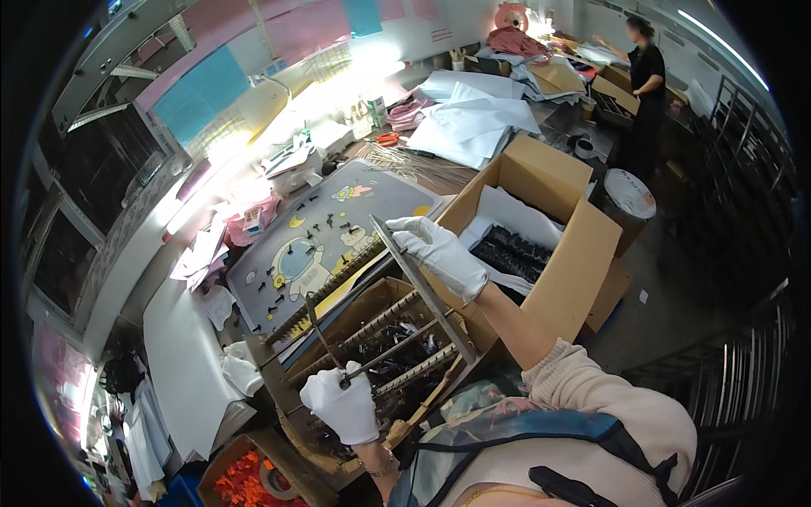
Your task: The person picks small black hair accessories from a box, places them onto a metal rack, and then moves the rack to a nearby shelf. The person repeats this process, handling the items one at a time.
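A metal rack with flat end bars and several notched crossbars is tilted above an open cardboard box. Dark, shiny small parts show between the crossbars; whether they are all in the box or some hang on the rack, I cannot tell. My right hand, in a white glove, grips the far end of the rack's right-hand bar. My left hand, also gloved in white, is closed round a thin dark rod of the rack at its near side. The glove hides the left fingertips.
Several small black parts lie on a grey cartoon mat beyond the rack. Right of it stands an open carton with black bristly pieces. Orange parts and a tape roll fill a box at lower left. Orange-handled scissors and a person are farther back.
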`<act>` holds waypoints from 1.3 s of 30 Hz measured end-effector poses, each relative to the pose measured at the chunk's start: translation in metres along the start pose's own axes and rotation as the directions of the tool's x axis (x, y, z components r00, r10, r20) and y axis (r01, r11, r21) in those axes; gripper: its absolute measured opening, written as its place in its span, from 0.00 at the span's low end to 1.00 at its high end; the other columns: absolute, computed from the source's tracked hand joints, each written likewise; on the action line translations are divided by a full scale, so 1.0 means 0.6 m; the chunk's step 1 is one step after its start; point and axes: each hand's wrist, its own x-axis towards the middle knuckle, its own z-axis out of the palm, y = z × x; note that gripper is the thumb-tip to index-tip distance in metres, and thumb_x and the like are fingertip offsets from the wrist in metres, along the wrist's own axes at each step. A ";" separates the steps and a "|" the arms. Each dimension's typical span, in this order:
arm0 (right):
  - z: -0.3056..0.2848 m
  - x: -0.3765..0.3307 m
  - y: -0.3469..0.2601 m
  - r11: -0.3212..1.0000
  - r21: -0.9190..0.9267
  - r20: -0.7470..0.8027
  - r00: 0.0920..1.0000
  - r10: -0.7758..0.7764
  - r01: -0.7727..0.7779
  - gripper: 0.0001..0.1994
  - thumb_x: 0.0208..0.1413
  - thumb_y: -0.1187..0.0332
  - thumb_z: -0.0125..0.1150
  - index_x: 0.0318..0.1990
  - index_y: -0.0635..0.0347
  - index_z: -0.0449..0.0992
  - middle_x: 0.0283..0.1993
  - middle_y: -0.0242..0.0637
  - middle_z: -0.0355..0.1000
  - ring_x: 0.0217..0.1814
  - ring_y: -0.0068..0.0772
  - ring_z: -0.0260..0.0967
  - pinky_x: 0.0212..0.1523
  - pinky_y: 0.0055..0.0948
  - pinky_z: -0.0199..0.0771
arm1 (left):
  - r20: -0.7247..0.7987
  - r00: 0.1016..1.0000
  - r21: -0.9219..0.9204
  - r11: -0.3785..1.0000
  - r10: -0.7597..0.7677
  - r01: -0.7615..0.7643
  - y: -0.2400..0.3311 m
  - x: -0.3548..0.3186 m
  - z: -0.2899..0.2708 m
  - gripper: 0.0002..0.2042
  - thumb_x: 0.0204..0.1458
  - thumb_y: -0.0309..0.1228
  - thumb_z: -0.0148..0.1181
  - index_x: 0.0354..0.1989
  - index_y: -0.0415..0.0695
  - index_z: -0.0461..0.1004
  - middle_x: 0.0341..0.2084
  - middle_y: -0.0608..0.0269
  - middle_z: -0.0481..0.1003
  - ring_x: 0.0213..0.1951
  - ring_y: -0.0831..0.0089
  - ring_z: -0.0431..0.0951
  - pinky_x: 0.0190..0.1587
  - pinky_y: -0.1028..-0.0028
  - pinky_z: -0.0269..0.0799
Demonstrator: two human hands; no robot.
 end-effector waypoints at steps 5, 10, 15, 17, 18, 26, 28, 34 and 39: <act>-0.031 -0.042 -0.012 0.908 -0.416 -0.025 0.999 0.041 -0.048 0.13 0.63 0.65 0.61 0.50 0.62 0.82 0.39 0.30 0.79 0.37 0.16 0.71 0.41 0.21 0.74 | 0.092 0.993 0.173 0.981 0.078 -0.093 0.011 -0.023 -0.014 0.13 0.43 0.29 0.65 0.12 0.44 0.68 0.13 0.58 0.65 0.24 0.56 0.69 0.34 0.60 0.60; -0.051 -0.055 -0.025 0.911 -0.363 -0.093 0.981 0.173 -0.195 0.13 0.61 0.62 0.65 0.41 0.66 0.82 0.31 0.29 0.77 0.32 0.15 0.69 0.34 0.19 0.71 | 0.034 0.977 0.101 0.972 0.209 -0.211 0.009 -0.033 -0.019 0.15 0.41 0.26 0.66 0.14 0.47 0.63 0.13 0.62 0.63 0.22 0.57 0.66 0.31 0.59 0.56; -0.040 -0.022 -0.036 0.880 -0.474 0.074 0.994 0.077 -0.033 0.11 0.61 0.65 0.62 0.36 0.66 0.78 0.28 0.26 0.72 0.31 0.14 0.63 0.34 0.20 0.68 | -0.043 0.976 0.040 0.977 0.212 -0.210 -0.012 -0.038 -0.027 0.15 0.42 0.25 0.67 0.18 0.48 0.61 0.15 0.62 0.60 0.24 0.58 0.65 0.32 0.59 0.56; -0.039 -0.008 -0.028 0.861 -0.507 0.116 0.993 0.018 0.043 0.10 0.60 0.67 0.61 0.32 0.65 0.75 0.26 0.27 0.69 0.30 0.15 0.62 0.35 0.22 0.68 | -0.080 0.976 0.027 0.980 0.201 -0.199 -0.017 -0.041 -0.023 0.15 0.43 0.24 0.66 0.20 0.48 0.61 0.16 0.62 0.60 0.24 0.58 0.64 0.33 0.59 0.56; -0.033 -0.007 -0.024 0.881 -0.472 0.114 0.993 0.017 0.039 0.07 0.59 0.70 0.59 0.31 0.64 0.73 0.27 0.26 0.67 0.32 0.15 0.61 0.36 0.21 0.66 | -0.086 0.977 0.018 0.981 0.195 -0.194 -0.017 -0.043 -0.021 0.16 0.44 0.25 0.67 0.20 0.48 0.61 0.17 0.63 0.60 0.25 0.58 0.64 0.35 0.59 0.57; -0.027 -0.043 0.056 0.922 -0.379 -0.153 0.988 0.014 -0.072 0.09 0.60 0.67 0.56 0.33 0.65 0.75 0.28 0.37 0.73 0.32 0.25 0.69 0.40 0.29 0.72 | -0.033 0.982 0.162 0.970 0.187 -0.180 0.001 -0.062 -0.001 0.17 0.34 0.27 0.66 0.06 0.47 0.61 0.07 0.58 0.61 0.14 0.53 0.64 0.21 0.58 0.55; -0.040 -0.055 0.070 0.938 -0.323 -0.062 0.991 0.116 -0.130 0.12 0.65 0.62 0.56 0.38 0.64 0.74 0.34 0.34 0.72 0.38 0.23 0.67 0.45 0.28 0.70 | 0.058 0.990 0.257 0.957 0.127 -0.137 0.005 -0.080 0.007 0.14 0.33 0.31 0.65 0.04 0.45 0.67 0.04 0.55 0.64 0.11 0.53 0.66 0.18 0.59 0.56; -0.058 -0.079 0.060 0.943 -0.313 0.071 0.988 0.138 -0.109 0.12 0.67 0.60 0.56 0.39 0.60 0.75 0.35 0.30 0.69 0.39 0.18 0.63 0.44 0.26 0.68 | 0.514 0.857 0.210 0.973 -0.030 -0.091 -0.031 -0.101 -0.010 0.15 0.46 0.41 0.62 0.13 0.46 0.78 0.13 0.51 0.72 0.20 0.51 0.75 0.25 0.56 0.66; -0.048 -0.083 0.106 0.942 -0.326 -0.167 0.986 0.021 -0.076 0.13 0.63 0.63 0.58 0.30 0.63 0.72 0.24 0.28 0.64 0.31 0.17 0.59 0.35 0.27 0.66 | 0.813 0.544 0.283 0.957 -0.206 -0.060 0.030 -0.021 -0.071 0.24 0.56 0.51 0.47 0.26 0.47 0.85 0.25 0.52 0.83 0.32 0.49 0.84 0.38 0.53 0.79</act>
